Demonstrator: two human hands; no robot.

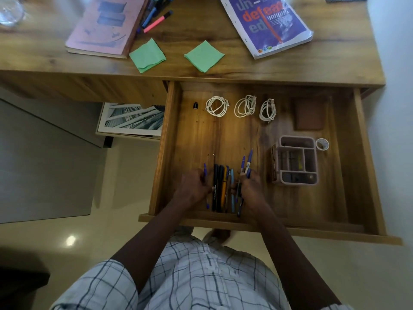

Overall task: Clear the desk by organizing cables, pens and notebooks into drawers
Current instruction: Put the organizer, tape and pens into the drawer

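The wooden drawer under the desk stands pulled out. A row of pens lies side by side at its front. My left hand is closed on a blue pen at the row's left end. My right hand grips two blue pens at the right end. Three coiled white cables lie in a line at the drawer's back. On the desk top rest a pink notebook, a purple book and several markers.
A pink divided organizer and a tape roll sit at the drawer's right, a brown pad behind them, a small black adapter at back left. Two green sticky-note pads lie near the desk edge. A lower shelf holds a printed book.
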